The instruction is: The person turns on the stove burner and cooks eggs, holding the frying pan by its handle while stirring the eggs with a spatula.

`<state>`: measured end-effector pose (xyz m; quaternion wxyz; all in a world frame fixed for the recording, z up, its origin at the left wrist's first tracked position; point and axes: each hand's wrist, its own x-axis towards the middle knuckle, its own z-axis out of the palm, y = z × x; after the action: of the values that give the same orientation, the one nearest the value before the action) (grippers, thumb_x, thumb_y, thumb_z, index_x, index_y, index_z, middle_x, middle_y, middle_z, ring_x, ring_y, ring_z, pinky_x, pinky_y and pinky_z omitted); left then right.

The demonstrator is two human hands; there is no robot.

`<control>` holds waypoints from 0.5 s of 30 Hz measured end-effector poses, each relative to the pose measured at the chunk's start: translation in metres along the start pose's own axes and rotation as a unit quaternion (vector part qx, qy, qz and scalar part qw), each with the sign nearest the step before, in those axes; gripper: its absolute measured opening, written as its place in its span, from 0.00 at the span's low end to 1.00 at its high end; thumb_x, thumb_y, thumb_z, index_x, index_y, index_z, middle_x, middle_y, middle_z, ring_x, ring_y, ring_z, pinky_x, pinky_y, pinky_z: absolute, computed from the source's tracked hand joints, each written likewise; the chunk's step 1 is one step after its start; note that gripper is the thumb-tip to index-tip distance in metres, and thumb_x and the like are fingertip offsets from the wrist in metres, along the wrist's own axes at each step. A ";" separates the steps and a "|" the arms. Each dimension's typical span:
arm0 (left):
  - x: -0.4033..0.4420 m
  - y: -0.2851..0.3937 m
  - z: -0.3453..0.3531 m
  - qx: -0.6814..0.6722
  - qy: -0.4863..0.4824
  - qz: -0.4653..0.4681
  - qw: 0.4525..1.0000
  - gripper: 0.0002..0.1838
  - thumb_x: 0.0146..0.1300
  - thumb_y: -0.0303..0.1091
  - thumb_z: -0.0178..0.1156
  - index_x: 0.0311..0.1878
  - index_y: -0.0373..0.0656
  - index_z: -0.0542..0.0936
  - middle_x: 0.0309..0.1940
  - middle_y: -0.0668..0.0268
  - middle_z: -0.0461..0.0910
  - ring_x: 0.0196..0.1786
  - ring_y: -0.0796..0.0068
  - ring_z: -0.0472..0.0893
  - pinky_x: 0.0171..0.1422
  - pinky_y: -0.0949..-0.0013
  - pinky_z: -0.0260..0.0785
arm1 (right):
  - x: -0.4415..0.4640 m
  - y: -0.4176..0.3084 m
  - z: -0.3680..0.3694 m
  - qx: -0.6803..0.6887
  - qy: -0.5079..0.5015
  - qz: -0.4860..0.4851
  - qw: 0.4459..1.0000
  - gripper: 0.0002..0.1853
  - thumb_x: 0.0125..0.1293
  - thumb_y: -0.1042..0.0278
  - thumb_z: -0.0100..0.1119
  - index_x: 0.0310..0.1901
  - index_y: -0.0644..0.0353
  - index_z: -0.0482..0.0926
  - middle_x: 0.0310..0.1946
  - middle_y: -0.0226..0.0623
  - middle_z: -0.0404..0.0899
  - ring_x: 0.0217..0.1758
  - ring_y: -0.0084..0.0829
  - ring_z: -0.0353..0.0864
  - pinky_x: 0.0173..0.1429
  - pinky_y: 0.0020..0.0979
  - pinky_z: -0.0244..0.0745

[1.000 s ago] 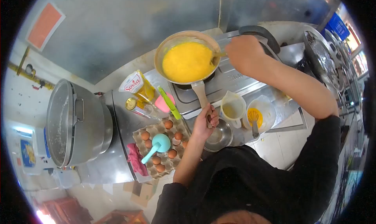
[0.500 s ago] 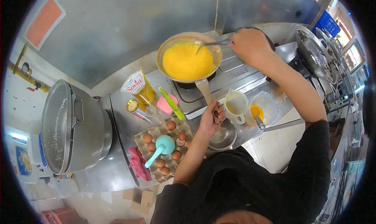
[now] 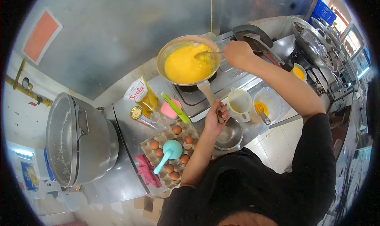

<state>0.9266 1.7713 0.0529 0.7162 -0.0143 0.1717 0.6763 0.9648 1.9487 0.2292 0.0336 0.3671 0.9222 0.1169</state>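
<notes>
A pan (image 3: 161,64) of yellow egg mixture (image 3: 186,66) sits on the stove. My left hand (image 3: 216,117) is closed round the end of its handle (image 3: 206,92). With my right hand (image 3: 238,54) I hold a metal utensil (image 3: 209,53), its head in the mixture at the pan's right side. Right of my left hand stand a jug (image 3: 239,101) and a clear container (image 3: 273,100) with a whisk (image 3: 263,114) in yellow liquid. A metal bowl (image 3: 229,134) lies just below the jug.
An egg carton (image 3: 150,153) holds several brown eggs and a turquoise ladle (image 3: 171,149). Near it are a pink cloth (image 3: 147,171), a can (image 3: 136,113), an oil pouch (image 3: 145,97) and a green-handled tool (image 3: 175,107). A large pot (image 3: 93,135) stands left, a dark pan (image 3: 253,30) behind.
The utensil's head, raised toward the pan's far rim half a second ago, is now lower in the mixture. My right hand has shifted slightly left and down. My left hand keeps its hold. The view has shifted.
</notes>
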 end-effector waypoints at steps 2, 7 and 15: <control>0.002 -0.002 -0.002 -0.001 -0.002 0.006 1.000 0.11 0.67 0.42 0.48 0.33 0.46 0.68 0.19 0.72 0.64 0.19 0.79 0.64 0.23 0.75 0.55 | 0.024 0.006 0.027 0.018 0.017 0.001 1.000 0.13 0.61 0.62 0.50 0.32 0.61 0.82 0.31 0.46 0.81 0.38 0.43 0.81 0.40 0.39 0.77; -0.001 0.001 0.005 -0.003 0.016 0.018 1.000 0.11 0.67 0.42 0.48 0.34 0.45 0.68 0.19 0.72 0.63 0.19 0.79 0.63 0.22 0.75 0.54 | 0.021 0.001 -0.004 0.059 0.059 0.022 0.996 0.10 0.57 0.69 0.51 0.36 0.60 0.82 0.34 0.44 0.82 0.38 0.41 0.83 0.40 0.38 0.78; -0.001 0.000 0.004 0.007 0.019 0.015 1.000 0.11 0.68 0.42 0.47 0.34 0.46 0.68 0.19 0.72 0.64 0.19 0.80 0.63 0.23 0.75 0.55 | -0.065 -0.024 -0.094 -0.100 -0.030 -0.090 0.990 0.09 0.54 0.69 0.53 0.32 0.58 0.83 0.31 0.43 0.82 0.36 0.39 0.83 0.37 0.36 0.78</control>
<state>0.9273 1.7712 0.0575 0.7024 -0.0197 0.1901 0.6856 0.9819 1.8692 0.3136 0.1083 0.2803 0.9339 0.1935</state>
